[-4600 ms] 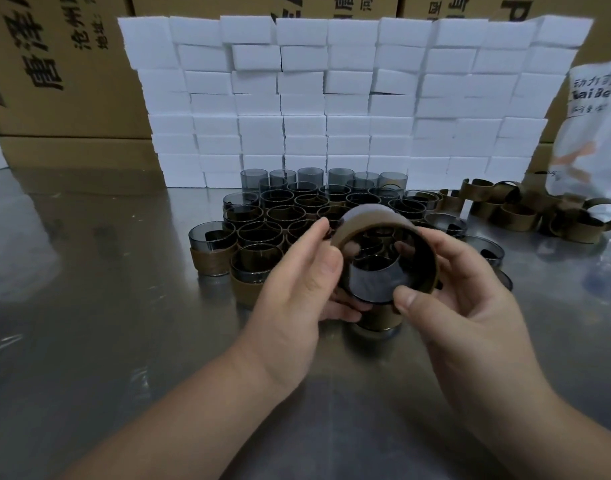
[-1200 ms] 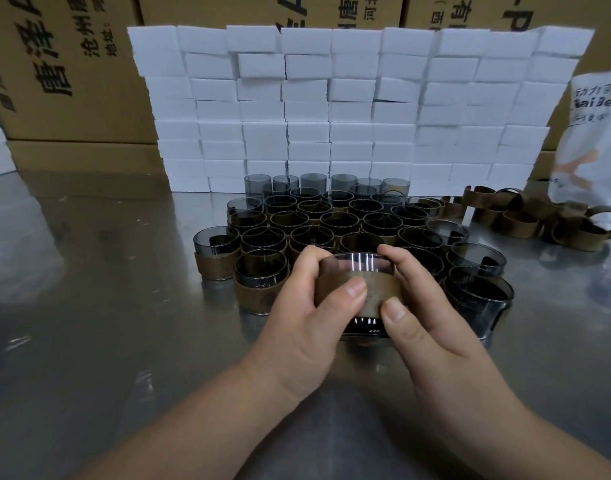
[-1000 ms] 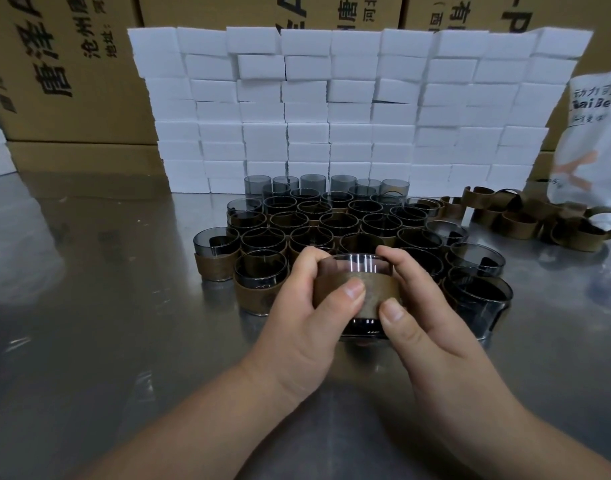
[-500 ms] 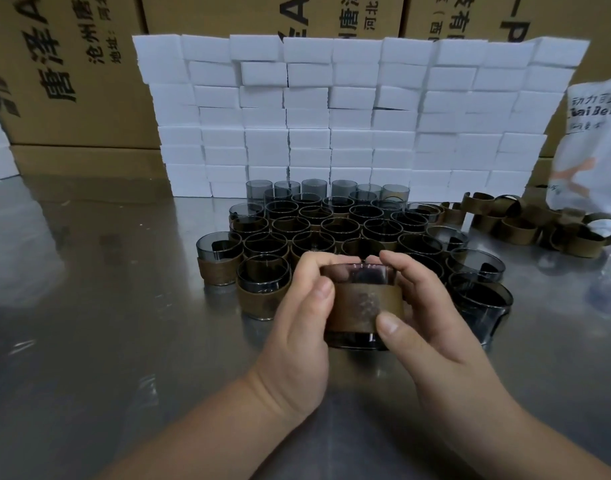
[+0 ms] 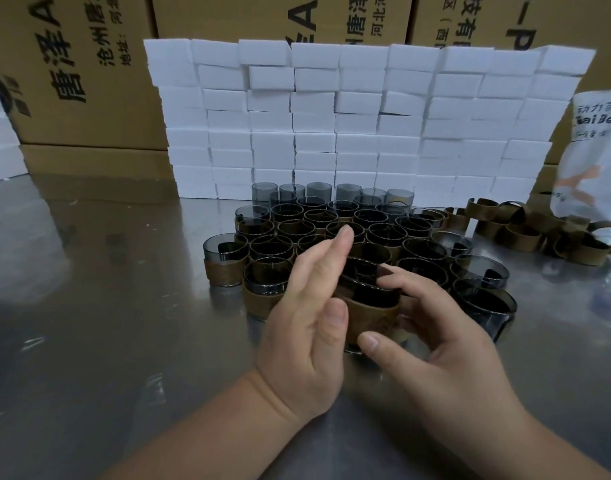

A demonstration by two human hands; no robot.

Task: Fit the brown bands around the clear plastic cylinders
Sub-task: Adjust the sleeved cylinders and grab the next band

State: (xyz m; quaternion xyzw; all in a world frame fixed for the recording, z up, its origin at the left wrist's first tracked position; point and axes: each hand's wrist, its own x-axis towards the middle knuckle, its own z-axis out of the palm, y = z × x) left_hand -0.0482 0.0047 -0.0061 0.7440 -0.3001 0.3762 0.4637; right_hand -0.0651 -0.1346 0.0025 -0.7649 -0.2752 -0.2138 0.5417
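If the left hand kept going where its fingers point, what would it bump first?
Probably the crowd of banded cylinders just past the left hand; if it passes above them, the wall of white blocks.

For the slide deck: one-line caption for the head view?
Right hand grips a tilted, brown-banded cylinder; left hand open beside it, finished cylinders behind, loose bands far right.

Tilted clear cylinder (image 5: 366, 289), brown band (image 5: 373, 323) around its lower half, apparently snug, before banded cylinders (image 5: 332, 216)
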